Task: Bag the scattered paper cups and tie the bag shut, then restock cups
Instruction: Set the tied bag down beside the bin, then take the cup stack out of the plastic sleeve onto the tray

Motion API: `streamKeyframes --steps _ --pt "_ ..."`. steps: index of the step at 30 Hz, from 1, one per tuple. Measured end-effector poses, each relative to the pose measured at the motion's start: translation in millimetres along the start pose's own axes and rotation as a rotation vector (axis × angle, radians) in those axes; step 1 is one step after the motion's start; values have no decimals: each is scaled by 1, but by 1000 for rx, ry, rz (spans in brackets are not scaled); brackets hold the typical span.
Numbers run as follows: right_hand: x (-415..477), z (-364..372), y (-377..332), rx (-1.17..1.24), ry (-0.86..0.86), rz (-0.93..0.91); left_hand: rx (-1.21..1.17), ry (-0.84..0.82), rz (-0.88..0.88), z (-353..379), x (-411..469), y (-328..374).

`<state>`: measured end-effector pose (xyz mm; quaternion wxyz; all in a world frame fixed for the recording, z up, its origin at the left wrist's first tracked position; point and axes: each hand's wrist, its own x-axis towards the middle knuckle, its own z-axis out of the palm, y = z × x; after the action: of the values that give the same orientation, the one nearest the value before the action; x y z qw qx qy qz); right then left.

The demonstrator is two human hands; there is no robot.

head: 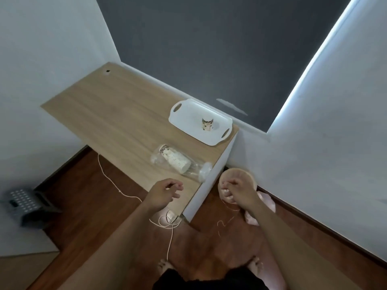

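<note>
At the desk [117, 114] corner, the left hand [163, 193] is hovering slack and the right hand [236, 191] is pinching string [170, 241]; its loose loops are probably risking snagging and dragging the cup bag [178, 162] off.

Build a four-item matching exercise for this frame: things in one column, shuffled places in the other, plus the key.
Things:
1. paper cup
2. bag of cups
3. step stool
4. string

Places:
A. lying on its side on the desk, near the front corner
B. on the floor, far left
C. standing on the white tray
D. trailing off the desk's edge down to the floor

Pairs: 1-C, 2-A, 3-B, 4-D
</note>
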<state>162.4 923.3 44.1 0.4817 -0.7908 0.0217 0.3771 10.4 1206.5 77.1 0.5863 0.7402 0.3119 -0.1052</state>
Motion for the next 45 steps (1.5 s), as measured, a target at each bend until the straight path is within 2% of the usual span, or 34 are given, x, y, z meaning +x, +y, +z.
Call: streamKeyframes --steps 4,7,15,21,24,28,32,35,41,45 --pt "4 50 -23 20 73 16 -4 -10 8 -62 21 -17" --pt "-3 68 -36 -30 113 19 20 -20 15 -80 37 -11" --pt "48 84 -52 -76 156 88 124 -79 71 -99 98 11" --pt "90 87 -62 -175 137 106 345 -29 210 -109 132 16" --pt "100 89 -63 -107 181 154 469 -49 174 -108 154 21" --pt "97 99 -71 -30 198 182 691 -213 224 -96 186 36" --pt "85 114 -72 9 255 190 1199 -408 404 -81 225 31" --pt "72 129 -69 35 267 212 1437 -430 482 -75 239 17" --pt "41 155 -74 179 306 299 1474 -470 602 -76 257 7" --pt "37 160 -74 211 366 308 1434 -619 644 -87 264 18"
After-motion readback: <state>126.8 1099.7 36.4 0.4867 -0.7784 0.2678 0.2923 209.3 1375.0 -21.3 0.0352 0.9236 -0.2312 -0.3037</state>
